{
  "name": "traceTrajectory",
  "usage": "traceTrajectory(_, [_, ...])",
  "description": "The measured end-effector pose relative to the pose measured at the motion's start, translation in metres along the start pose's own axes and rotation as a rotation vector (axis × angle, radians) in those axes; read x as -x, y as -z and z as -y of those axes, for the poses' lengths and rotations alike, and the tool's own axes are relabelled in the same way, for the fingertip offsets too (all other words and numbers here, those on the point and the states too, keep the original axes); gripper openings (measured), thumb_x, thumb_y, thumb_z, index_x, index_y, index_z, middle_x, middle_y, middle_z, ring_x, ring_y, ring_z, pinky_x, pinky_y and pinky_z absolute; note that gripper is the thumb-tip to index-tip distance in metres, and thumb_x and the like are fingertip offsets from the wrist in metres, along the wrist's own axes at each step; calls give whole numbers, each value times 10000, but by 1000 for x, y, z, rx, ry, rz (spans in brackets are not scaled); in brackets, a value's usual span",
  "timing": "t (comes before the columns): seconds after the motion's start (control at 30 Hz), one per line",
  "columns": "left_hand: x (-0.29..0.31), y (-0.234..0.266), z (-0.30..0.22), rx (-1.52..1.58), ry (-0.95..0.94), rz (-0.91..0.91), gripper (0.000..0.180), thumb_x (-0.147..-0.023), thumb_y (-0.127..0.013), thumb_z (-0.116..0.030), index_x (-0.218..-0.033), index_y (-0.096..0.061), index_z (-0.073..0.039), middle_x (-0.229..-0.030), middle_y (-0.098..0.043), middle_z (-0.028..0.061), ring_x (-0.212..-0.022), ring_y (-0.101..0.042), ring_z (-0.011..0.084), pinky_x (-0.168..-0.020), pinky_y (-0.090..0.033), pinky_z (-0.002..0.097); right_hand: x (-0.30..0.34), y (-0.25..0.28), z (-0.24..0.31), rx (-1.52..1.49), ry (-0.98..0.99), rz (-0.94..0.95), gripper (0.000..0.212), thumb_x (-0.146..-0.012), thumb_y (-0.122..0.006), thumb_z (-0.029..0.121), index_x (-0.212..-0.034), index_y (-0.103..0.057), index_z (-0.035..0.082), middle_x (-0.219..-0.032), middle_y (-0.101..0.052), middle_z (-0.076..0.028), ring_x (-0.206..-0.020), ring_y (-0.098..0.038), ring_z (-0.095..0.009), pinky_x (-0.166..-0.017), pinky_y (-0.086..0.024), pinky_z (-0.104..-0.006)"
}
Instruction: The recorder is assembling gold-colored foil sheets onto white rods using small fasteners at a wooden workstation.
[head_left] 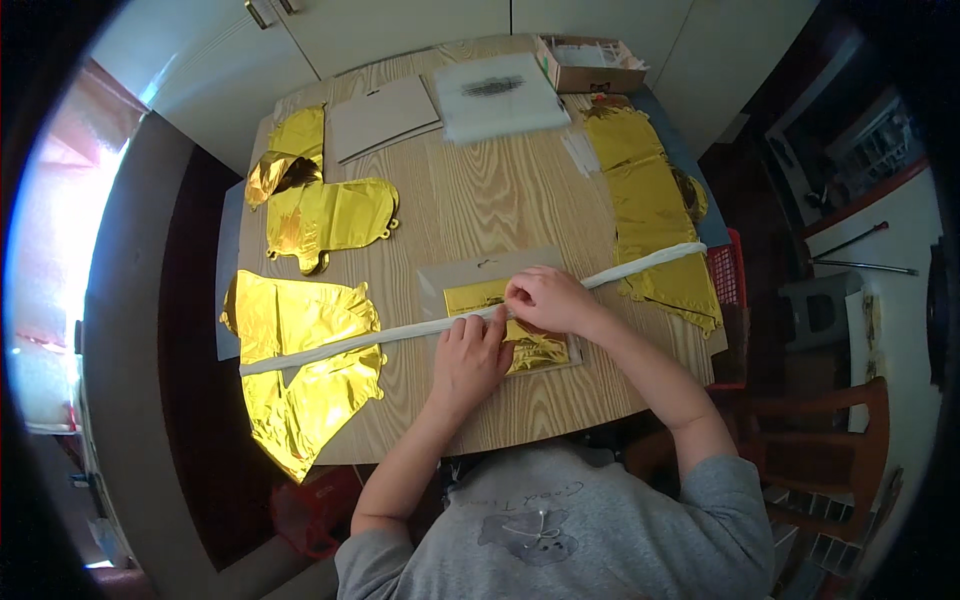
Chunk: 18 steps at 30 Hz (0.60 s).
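A long narrow white strip [400, 332] runs across the table from the left gold foil sheet to the right one. Over its middle lie the fingers of my left hand [470, 362], spread and pressing down, with the thumb out to the right. Just beyond, my right hand [550, 300] has its fingers closed in a pinch by the strip; what they hold is hidden. Beneath both hands, a folded gold foil piece [540, 350] rests on a flat grey-brown card [432, 285] with a hanging slot. My hands partly cover the foil and the card.
Flat gold foil balloons [300, 310] lie at the left, with another foil shape [335, 212] beyond. More gold foil [640, 190] covers the right side. At the back are grey-brown cards [385, 115], clear plastic bags [500, 95] and a cardboard box [595, 78]. A red basket [730, 280] stands right.
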<state>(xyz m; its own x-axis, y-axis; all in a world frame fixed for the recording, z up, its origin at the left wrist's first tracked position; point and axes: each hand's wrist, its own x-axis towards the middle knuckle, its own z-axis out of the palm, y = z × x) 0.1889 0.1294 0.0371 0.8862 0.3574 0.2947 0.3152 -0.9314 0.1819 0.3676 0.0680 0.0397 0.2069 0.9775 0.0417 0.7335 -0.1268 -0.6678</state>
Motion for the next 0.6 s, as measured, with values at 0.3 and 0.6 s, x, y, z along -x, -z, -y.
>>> traceTrajectory(0.3, [0, 1, 0, 8, 6, 14, 478, -756, -631, -287, -1172, -534, -73, -798, -490, 68, -761, -515, 211, -636, -422, 332, -3, -5, -6, 7, 152, -143, 145, -807, -562, 181, -807, -566, 37, -809, -590, -116, -842, -568, -307, -742, -460, -403])
traceTrajectory(0.6, [0, 3, -2, 56, 27, 31, 466, -752, -627, -242, -1171, -525, -63, -818, -498, 98, -777, -522, 251, -663, -439, 361, -3, 47, 20, -509, -64, 54, 124, -890, -517, 147, -943, -494, 37, -782, -542, -42, -705, -521, -118, -645, -416, -261])
